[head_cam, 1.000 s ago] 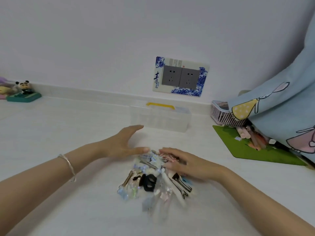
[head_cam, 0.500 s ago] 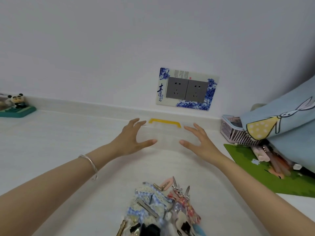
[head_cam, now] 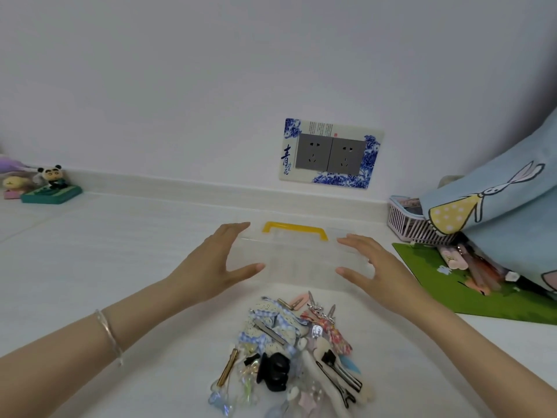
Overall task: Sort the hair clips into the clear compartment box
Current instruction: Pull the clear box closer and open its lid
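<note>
Now left hand [head_cam: 211,267] and right hand [head_cam: 376,267] spread wide, flanking box [head_cam: 297,260]; clips [head_cam: 289,351] heaped before it, basket [head_cam: 407,223] right.

A white table [head_cam: 90,251] meets a white wall. Beyond the fingertips, a double socket [head_cam: 330,153] with a blue floral frame sits on the wall. Far out past the left fingers, a panda figurine [head_cam: 52,179] stands on a teal base by the wall. Past the right fingers lie a green mat [head_cam: 446,285], a pink basket [head_cam: 407,224] and a blue rabbit-print cloth [head_cam: 497,212].
</note>
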